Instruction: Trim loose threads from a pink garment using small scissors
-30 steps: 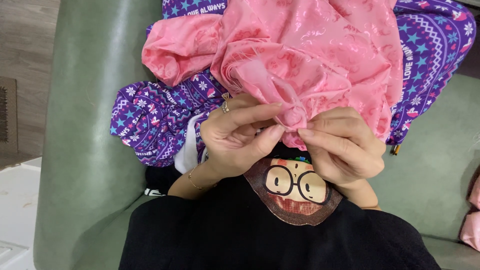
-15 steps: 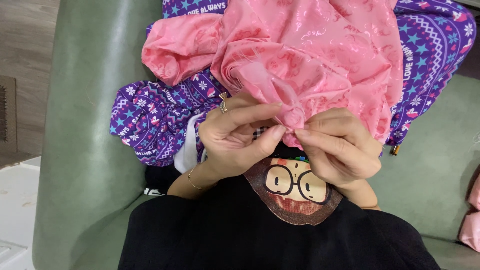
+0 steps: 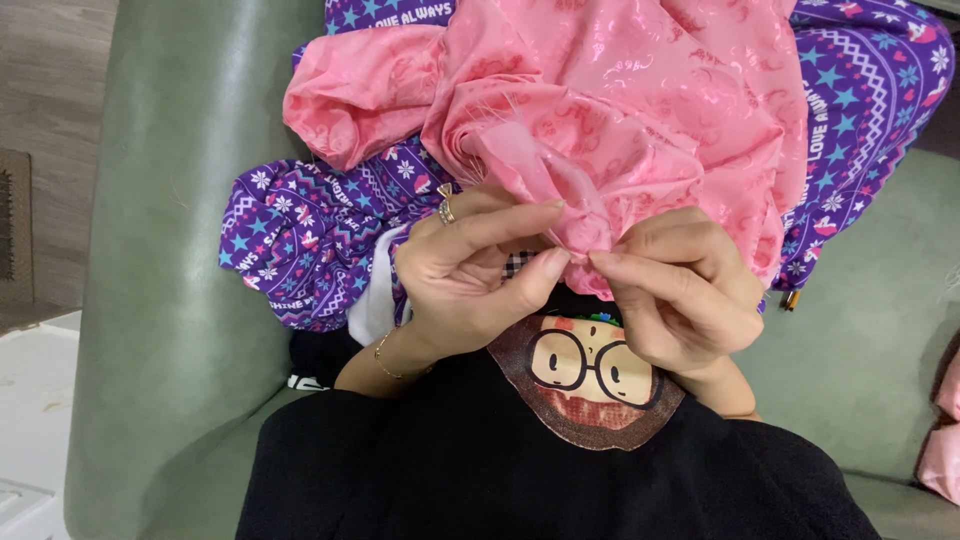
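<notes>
Pink cloth (image 3: 640,120) lies bunched on the purple blanket (image 3: 300,235); your left hand (image 3: 470,270) and right hand (image 3: 680,290) both pinch its near edge, just above your black shirt (image 3: 450,470).

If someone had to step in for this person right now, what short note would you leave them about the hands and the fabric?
Left hand: pinching the edge of the pink shiny fabric between thumb and fingers; it wears a ring and a bracelet.
Right hand: pinching the same edge right beside it.
The pink fabric is bunched on the lap, over a purple patterned cloth, on a green sofa.
Done: edge gathered at the fingertips.
Left: whatever needs doing at that edge; I can't make out a needle or thread.
</notes>
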